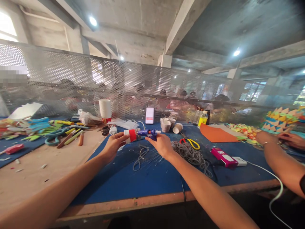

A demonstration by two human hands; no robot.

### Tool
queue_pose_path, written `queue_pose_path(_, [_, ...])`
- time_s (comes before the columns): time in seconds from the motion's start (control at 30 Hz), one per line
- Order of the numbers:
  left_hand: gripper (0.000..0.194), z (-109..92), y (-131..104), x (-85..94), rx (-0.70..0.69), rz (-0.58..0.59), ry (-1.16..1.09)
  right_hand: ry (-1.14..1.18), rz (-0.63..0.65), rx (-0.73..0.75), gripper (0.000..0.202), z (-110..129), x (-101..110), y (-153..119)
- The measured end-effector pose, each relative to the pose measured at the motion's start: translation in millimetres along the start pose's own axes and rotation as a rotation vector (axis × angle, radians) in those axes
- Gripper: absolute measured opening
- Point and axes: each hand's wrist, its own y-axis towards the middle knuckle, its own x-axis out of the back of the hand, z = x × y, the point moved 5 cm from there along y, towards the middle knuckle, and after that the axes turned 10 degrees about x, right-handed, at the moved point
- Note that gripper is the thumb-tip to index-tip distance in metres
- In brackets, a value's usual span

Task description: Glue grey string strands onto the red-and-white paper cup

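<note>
My left hand is closed around a small paper cup with a red band, held on its side above the blue table mat. In my right hand is a blue-purple glue gun. Its front end meets the cup or lies just in front of it; I cannot tell if they touch. Grey cord lies loosely on the mat below, and a larger heap of grey cord is beside my right wrist. Scissors with red and yellow handles rest behind that heap.
Behind my hands are several small cups and a paper cup stack. Left lie scissors and tools. To the right are orange paper, a magenta box with a white cable, and a co-worker's hands. A perforated screen stands behind.
</note>
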Motion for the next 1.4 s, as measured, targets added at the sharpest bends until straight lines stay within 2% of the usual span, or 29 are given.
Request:
queue_pose_path(0.37, [0.041,-3.3,-4.0,-5.7,-0.016,-0.004,0.033,-0.005,-0.020,-0.006,0.052,-0.9,2.1,0.5])
queue_pose_path(0.77, [0.039,2.2,0.7,-2.9,-0.055,0.035,0.079,0.039,-0.060,-0.024,0.051,-7.8,-1.9,2.7])
queue_pose_path(0.87, [0.038,1.5,-0.2,-4.1,-0.043,0.040,0.070,0.128,-0.086,-0.027,0.047,-9.1,-2.0,3.2])
queue_pose_path(1.07, [0.041,0.7,-0.1,-3.0,-0.020,0.026,0.024,0.558,-0.105,-0.045,0.046,-16.4,-4.3,8.1])
queue_pose_path(1.13, [0.041,1.2,0.8,-2.1,-0.010,0.029,0.010,0.626,-0.138,-0.073,0.049,-21.1,-1.6,8.9])
queue_pose_path(1.23, [0.036,2.4,3.3,0.4,-0.013,0.023,-0.002,0.529,-0.158,-0.162,0.049,-29.1,3.1,8.1])
queue_pose_path(1.4, [0.029,3.9,6.6,2.9,-0.022,0.019,-0.008,0.131,-0.038,-0.224,0.041,-39.5,-4.2,6.6])
